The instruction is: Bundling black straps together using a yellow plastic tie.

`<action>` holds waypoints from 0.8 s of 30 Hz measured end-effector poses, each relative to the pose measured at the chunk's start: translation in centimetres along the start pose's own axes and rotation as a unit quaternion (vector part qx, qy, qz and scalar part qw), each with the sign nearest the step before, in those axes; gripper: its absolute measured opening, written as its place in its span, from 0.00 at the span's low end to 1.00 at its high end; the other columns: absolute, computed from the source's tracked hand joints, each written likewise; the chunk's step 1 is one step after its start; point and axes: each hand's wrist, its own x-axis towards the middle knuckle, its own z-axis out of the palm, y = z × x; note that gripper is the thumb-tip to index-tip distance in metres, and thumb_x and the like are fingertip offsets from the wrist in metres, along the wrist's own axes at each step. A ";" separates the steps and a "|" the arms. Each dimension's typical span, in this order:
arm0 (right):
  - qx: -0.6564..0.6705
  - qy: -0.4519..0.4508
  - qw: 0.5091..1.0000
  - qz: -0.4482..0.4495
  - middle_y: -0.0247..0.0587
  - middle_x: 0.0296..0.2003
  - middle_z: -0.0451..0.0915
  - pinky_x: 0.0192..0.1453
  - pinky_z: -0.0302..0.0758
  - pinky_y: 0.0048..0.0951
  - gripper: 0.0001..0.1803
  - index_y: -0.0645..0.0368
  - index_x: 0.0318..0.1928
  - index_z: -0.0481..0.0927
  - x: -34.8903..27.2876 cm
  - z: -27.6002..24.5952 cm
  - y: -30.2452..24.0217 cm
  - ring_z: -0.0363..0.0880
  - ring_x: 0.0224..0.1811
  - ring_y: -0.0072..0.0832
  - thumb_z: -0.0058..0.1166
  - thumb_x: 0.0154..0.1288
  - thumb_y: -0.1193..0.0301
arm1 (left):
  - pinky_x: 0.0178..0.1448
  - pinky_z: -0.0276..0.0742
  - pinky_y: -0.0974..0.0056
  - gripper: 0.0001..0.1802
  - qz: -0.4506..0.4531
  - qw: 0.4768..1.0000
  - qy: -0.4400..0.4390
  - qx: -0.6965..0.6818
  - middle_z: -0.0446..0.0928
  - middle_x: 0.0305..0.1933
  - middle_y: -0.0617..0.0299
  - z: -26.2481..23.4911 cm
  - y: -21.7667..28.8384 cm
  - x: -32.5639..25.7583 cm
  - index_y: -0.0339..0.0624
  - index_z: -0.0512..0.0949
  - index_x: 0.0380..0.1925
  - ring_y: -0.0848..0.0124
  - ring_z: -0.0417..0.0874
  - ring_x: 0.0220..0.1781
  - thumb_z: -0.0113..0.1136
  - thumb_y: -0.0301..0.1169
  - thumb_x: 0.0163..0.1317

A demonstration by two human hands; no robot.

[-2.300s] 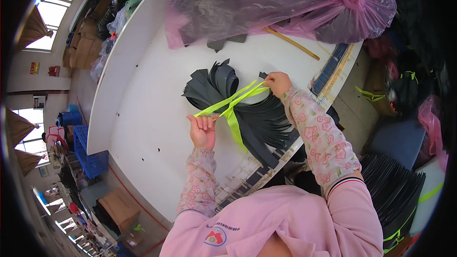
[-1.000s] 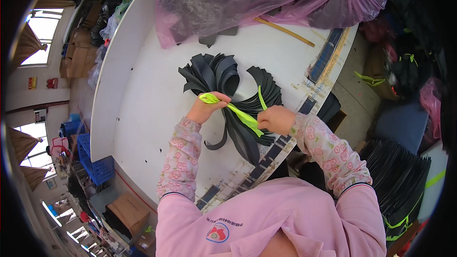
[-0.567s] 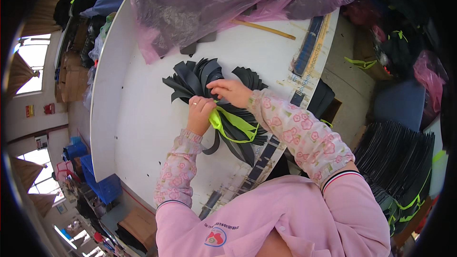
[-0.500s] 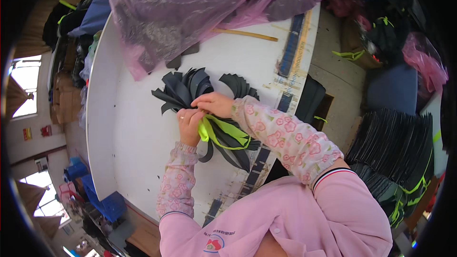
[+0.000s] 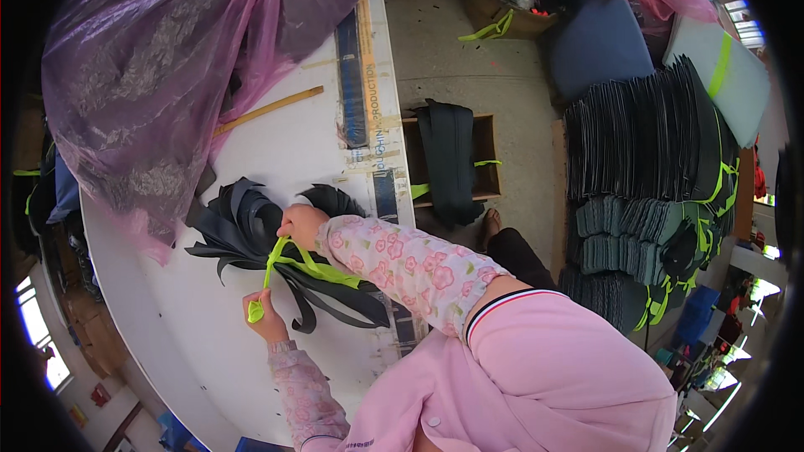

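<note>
A bundle of dark, flat fabric-like strips point(image 5: 239, 222) lies fanned out on the white table. Around its middle passes a lime-green strip point(image 5: 314, 268), whose loose part trails to the right over the dark tails. My left hand point(image 5: 266, 322) is closed round one end of this green strip and draws it taut, a little below the bundle. At the bundle's middle, my right hand point(image 5: 303, 224) has its fingers closed where the green strip comes up to them; its fingertips are partly hidden. Another dark fanned bundle point(image 5: 331, 197) lies just behind my right hand.
A large pink plastic bag point(image 5: 167, 75) covers the table's far left. A wooden stick point(image 5: 268, 109) lies beside it. Right of the table, a wooden box point(image 5: 484, 138) has dark pieces over it. Tall stacks of dark sheets point(image 5: 645, 134) stand farther right.
My left hand has pulled away from the bundle, toward me, stretching the green strip. My right hand stays at the bundle. The whole view has swung to the right.
</note>
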 end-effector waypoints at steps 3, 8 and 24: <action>-0.057 0.017 0.998 -0.037 0.48 0.39 0.80 0.47 0.75 0.42 0.12 0.60 0.34 0.81 -1.0 0.1 0.9 0.79 0.43 0.46 0.63 0.57 0.64 | 0.38 0.71 0.70 0.10 -0.193 0.976 -0.078 -0.070 0.76 0.30 0.64 0.6 0.0 0.2 0.40 0.76 0.36 0.75 0.76 0.32 0.58 0.35 0.67; -0.100 -0.024 0.992 -0.072 0.53 0.46 0.77 0.54 0.73 0.44 0.25 0.61 0.50 0.75 -3.9 0.1 1.2 0.77 0.50 0.49 0.62 0.57 0.57 | 0.43 0.72 0.70 0.22 -0.317 0.912 -0.091 -0.243 0.78 0.41 0.66 4.9 3.6 1.9 0.41 0.75 0.47 0.76 0.77 0.41 0.53 0.50 0.69; 0.053 0.079 0.990 -0.107 0.52 0.50 0.77 0.57 0.73 0.37 0.40 0.65 0.57 0.68 -9.9 -18.6 -0.3 0.78 0.52 0.40 0.75 0.46 0.63 | 0.59 0.66 0.60 0.24 -0.256 0.831 -0.243 -0.430 0.74 0.57 0.68 17.1 22.4 -1.7 0.46 0.70 0.60 0.73 0.73 0.56 0.43 0.48 0.73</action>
